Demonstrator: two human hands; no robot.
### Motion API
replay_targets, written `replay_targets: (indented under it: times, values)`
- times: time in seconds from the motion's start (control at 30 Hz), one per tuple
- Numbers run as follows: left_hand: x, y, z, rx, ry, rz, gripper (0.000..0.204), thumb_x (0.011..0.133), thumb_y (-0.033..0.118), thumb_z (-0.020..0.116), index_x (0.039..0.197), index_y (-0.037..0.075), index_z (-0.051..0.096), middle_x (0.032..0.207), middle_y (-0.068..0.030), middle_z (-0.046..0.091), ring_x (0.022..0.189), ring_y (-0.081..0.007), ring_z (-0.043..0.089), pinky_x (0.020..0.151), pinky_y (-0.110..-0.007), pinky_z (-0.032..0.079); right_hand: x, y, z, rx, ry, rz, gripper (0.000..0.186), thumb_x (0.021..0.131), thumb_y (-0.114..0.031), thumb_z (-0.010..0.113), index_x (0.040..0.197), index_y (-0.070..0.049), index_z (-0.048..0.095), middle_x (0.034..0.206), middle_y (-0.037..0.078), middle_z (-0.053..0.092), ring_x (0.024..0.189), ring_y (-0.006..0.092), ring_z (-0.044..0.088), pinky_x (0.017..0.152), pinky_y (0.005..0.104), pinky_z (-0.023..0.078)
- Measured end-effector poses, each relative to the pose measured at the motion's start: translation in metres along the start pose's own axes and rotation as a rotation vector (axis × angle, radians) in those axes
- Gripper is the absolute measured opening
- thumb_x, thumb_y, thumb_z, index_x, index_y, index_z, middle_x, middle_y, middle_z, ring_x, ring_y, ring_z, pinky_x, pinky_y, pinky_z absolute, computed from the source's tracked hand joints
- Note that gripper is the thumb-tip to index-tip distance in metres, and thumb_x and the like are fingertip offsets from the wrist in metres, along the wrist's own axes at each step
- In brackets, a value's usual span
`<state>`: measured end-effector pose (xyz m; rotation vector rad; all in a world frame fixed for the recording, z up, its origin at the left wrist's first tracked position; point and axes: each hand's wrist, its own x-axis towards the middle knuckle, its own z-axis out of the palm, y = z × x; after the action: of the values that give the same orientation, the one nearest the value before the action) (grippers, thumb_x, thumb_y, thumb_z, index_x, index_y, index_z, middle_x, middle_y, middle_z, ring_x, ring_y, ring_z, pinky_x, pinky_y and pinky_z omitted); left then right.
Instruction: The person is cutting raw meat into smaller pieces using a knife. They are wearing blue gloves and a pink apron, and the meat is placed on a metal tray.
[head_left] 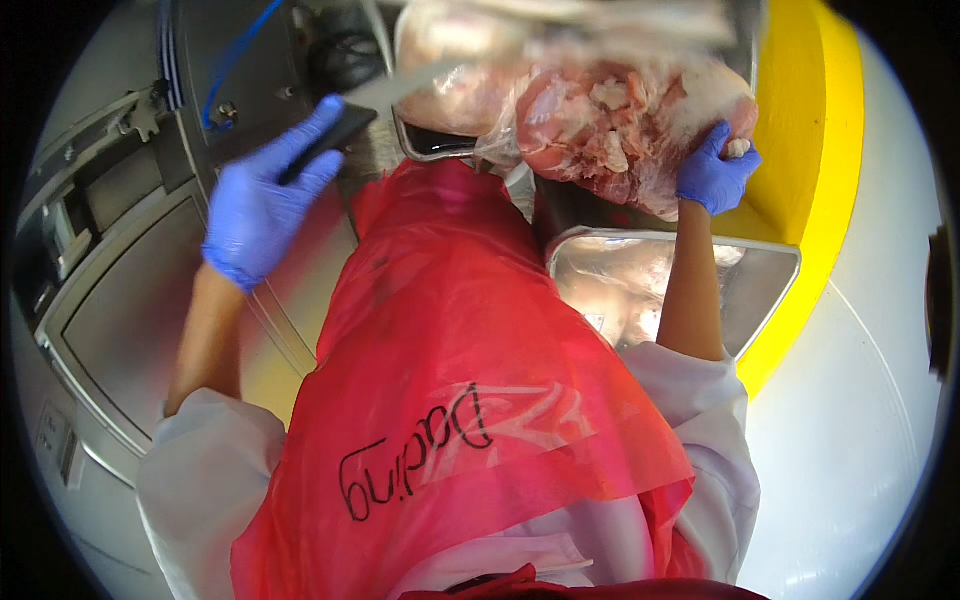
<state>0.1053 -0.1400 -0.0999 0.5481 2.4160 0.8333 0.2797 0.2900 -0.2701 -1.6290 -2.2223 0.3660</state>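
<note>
My left hand (265,190), in a blue glove, is closed around the black handle (345,128) of a knife. Its pale blade (405,85) points right, toward the meat, and is smeared by motion. A large piece of raw meat (610,130) with a ragged pink face lies at the top right. At its right end my gloved right hand (718,170) grips it, next to a whitish knob. Another pale piece of meat (450,95) sits left of it, over a metal tray (440,155). A blurred pale shape crosses above both pieces.
A second metal tray (775,270), holding pale plastic-covered contents, lies below the meat, partly behind my right forearm. A yellow band (835,150) curves along the right. Steel machinery (130,290) with a blue hose (225,75) stands left. My red apron (450,350) hangs close to the trays.
</note>
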Motion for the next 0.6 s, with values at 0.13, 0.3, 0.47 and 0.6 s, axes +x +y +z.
replay_targets:
  times: [0.13,0.3,0.47,0.6]
  values:
    - [0.026,0.070,-0.052,0.382,0.016,0.165,0.039,0.098,0.025,0.071,0.137,0.022,0.068,0.122,-0.0153,0.073,0.109,-0.0312,0.072,0.094,-0.036,0.056,-0.005,-0.012,-0.007,0.051,-0.025,0.002,0.068,0.088,-0.054,0.071,0.132,-0.004,0.060,0.120,0.020,0.070,0.111,0.0423,0.068,0.095,0.0503,0.053]
    - [0.069,0.170,-0.041,0.826,-0.125,0.100,0.040,0.095,0.026,0.071,0.134,0.017,0.068,0.098,-0.0165,0.076,0.081,-0.0298,0.074,0.076,-0.038,0.058,0.000,-0.001,0.004,0.056,0.055,-0.049,0.064,0.088,-0.059,0.069,0.126,-0.008,0.063,0.119,0.021,0.071,0.110,0.0423,0.068,0.094,0.0506,0.052]
    - [0.093,0.185,-0.041,0.883,-0.112,0.414,0.039,0.090,0.022,0.074,0.128,0.014,0.072,0.090,-0.0191,0.074,0.074,-0.0339,0.072,0.071,-0.039,0.057,-0.003,-0.009,-0.004,0.084,-0.024,0.077,0.063,0.086,-0.057,0.071,0.126,-0.008,0.065,0.116,0.019,0.072,0.106,0.0402,0.070,0.092,0.0492,0.053]
    - [0.109,0.210,-0.042,0.986,-0.281,0.275,0.039,0.090,0.022,0.074,0.128,0.014,0.072,0.091,-0.0190,0.074,0.075,-0.0338,0.073,0.071,-0.039,0.057,0.004,0.000,0.010,0.075,0.019,-0.014,0.065,0.084,-0.056,0.073,0.128,-0.009,0.064,0.109,0.017,0.074,0.102,0.0393,0.071,0.091,0.0490,0.053]
